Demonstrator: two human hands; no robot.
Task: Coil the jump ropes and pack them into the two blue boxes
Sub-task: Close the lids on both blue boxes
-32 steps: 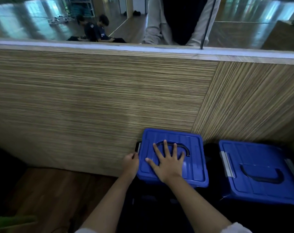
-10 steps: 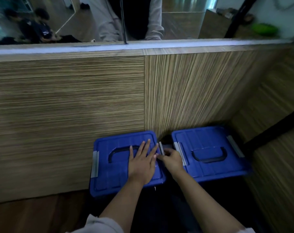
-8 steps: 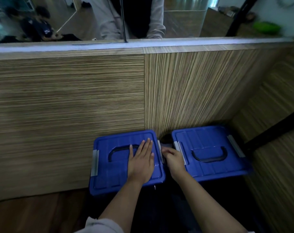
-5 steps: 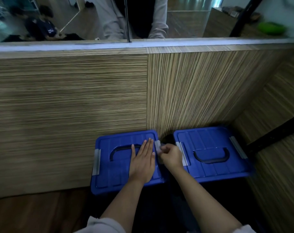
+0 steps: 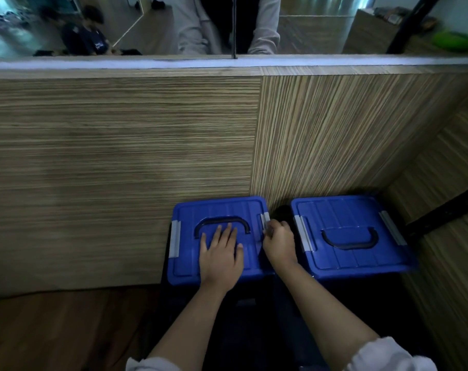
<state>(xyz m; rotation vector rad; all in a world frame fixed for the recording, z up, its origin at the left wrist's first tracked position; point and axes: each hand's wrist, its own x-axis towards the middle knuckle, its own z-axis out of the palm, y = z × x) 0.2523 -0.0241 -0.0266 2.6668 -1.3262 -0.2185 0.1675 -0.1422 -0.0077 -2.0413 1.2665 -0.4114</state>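
A moment ago the right hand [image 5: 279,243] was only touching the gap between the boxes; now its fingers are pinched together on the gray clip [image 5: 265,220] at the 3 o'clock edge of the left blue box [image 5: 184,263]. I think it is snapping or unsnapping that lid. The left hand [image 5: 222,254] stays flat on the lid, fingers spread apart, just below the black handle [image 5: 222,220]. The right blue box [image 5: 348,212] sits at 3 o'clock of it, close beside, lid shut. Both lids are on, so I cannot tell what is inside. No jump ropes show anywhere.
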